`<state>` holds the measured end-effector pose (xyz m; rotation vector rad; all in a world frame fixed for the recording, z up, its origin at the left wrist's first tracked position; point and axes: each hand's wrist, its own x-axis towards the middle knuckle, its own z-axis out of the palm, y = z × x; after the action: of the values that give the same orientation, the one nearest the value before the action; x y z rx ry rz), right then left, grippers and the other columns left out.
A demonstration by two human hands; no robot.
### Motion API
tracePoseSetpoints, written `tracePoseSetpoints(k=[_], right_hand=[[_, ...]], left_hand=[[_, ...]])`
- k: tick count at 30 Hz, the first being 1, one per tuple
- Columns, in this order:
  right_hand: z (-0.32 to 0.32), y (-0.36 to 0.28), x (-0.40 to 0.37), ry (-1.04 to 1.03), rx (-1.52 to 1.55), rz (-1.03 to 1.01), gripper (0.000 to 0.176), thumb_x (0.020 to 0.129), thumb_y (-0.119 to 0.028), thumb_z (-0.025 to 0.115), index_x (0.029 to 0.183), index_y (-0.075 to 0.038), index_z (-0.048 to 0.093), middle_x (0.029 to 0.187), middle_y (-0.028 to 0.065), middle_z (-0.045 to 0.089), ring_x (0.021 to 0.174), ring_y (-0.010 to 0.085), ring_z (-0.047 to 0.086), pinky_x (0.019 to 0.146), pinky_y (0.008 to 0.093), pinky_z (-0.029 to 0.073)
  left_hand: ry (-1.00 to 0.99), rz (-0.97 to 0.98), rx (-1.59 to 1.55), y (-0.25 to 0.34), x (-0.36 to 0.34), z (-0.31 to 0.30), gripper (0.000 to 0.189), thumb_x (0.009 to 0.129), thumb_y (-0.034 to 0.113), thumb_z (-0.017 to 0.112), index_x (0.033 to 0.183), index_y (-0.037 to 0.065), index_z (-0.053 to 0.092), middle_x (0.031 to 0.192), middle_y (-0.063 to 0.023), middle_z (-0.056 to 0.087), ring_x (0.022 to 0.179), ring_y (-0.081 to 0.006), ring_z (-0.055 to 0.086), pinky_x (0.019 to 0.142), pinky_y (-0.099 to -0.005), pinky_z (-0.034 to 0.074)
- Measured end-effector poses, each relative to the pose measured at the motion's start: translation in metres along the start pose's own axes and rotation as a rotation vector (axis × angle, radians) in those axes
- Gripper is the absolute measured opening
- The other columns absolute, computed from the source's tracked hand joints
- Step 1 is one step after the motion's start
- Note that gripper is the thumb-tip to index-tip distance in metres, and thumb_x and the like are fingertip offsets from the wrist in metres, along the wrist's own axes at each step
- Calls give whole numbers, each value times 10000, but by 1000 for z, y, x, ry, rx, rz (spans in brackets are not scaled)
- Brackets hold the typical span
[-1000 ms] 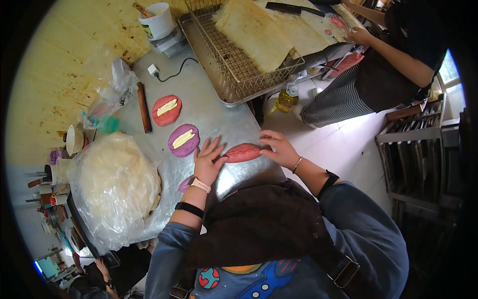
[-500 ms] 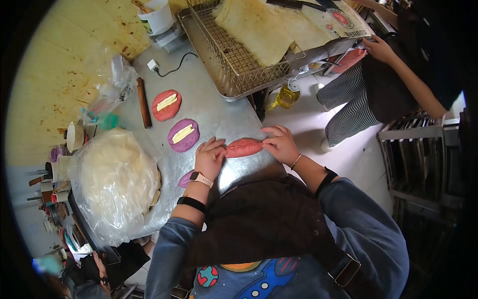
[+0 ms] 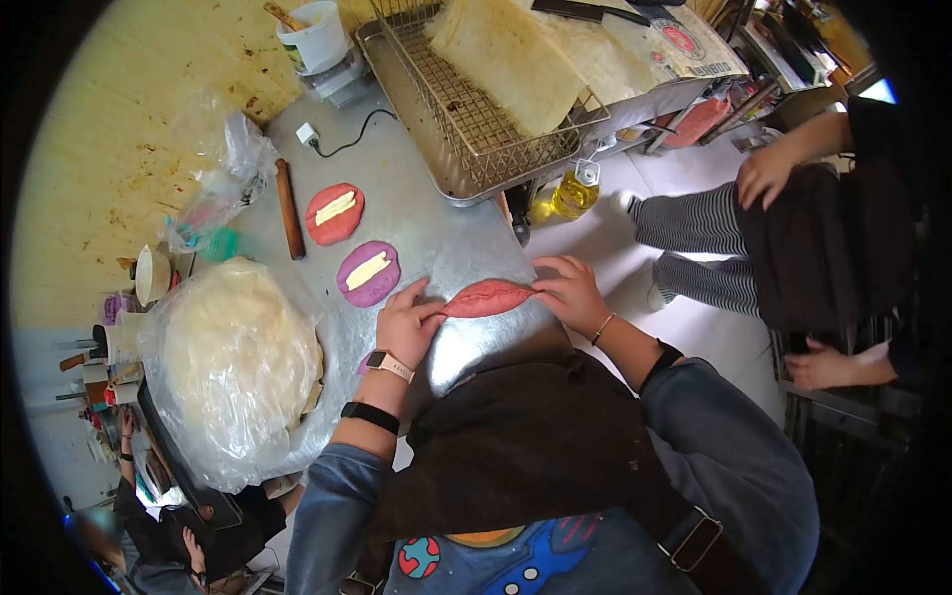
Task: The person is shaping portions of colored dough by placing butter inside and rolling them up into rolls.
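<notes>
Between my two hands lies a red piece of dough (image 3: 487, 297), folded into a long spindle with a seam along its top and pointed ends. My left hand (image 3: 409, 322) pinches its left tip, and my right hand (image 3: 568, 293) pinches the right tip. Just beyond my left hand, a flat purple dough round (image 3: 353, 288) carries a pale yellow strip of filling (image 3: 368, 271). Farther off is a red dough round (image 3: 322, 228) with a similar strip (image 3: 335, 207). Another purple dough piece (image 3: 366, 365) shows partly behind my left wrist.
Plastic covers a large dough mass (image 3: 233, 362) at left. A rolling pin (image 3: 289, 210), a plugged cord (image 3: 342, 144) and a wire basket (image 3: 496, 139) on a tray stand farther back. An oil bottle (image 3: 575, 193) is on the floor. A co-worker (image 3: 808, 238) stands at right.
The red dough's ends are drawn out longer and thinner, with my hands slightly farther apart. The co-worker at right has stepped back and moved a hand away from the far table.
</notes>
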<state>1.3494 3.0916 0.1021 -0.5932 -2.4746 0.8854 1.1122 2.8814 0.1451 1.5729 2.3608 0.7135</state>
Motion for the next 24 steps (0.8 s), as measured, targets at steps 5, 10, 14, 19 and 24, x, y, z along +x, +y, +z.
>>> tracePoseSetpoints(k=[5, 10, 14, 19, 24], right_hand=[[6, -3, 0, -16, 5, 14, 93, 764, -223, 736, 834, -164, 749, 1237, -9, 616, 1165, 244, 529, 993, 431, 349], [1, -4, -2, 2, -33, 12, 87, 760, -217, 739, 833, -171, 747, 1218, -18, 618, 1165, 243, 528, 987, 437, 361], [8, -2, -2, -6, -24, 40, 75, 764, -205, 738, 826, -164, 743, 1205, -11, 617, 1170, 249, 528, 992, 445, 364], [0, 3, -4, 2, 6, -19, 195, 756, -170, 753, 946, -137, 732, 1235, 64, 593, 1171, 271, 533, 990, 441, 391], [0, -19, 27, 119, 189, 16, 563, 734, -150, 772, 1262, -85, 590, 1252, 155, 566, 1163, 318, 535, 993, 419, 431]], left_hand=[[-68, -20, 52, -3, 6, 6, 114, 747, 156, 752, 855, 121, 759, 1204, -49, 637, 1032, -271, 602, 882, -392, 499], [-5, -37, 5, -9, 3, 8, 91, 746, 142, 742, 829, 103, 747, 1092, -43, 653, 990, -272, 605, 850, -381, 505], [16, -12, 23, -2, 3, 7, 83, 746, 125, 742, 815, 81, 731, 1068, -61, 650, 977, -282, 607, 840, -374, 506], [-57, -110, 9, -8, -3, 4, 164, 760, 125, 735, 917, 77, 736, 1121, -80, 640, 1054, -308, 595, 908, -401, 492], [53, -221, 5, -44, -16, -63, 739, 703, 215, 826, 1323, -13, 496, 1351, -183, 492, 1238, -363, 485, 1055, -397, 405]])
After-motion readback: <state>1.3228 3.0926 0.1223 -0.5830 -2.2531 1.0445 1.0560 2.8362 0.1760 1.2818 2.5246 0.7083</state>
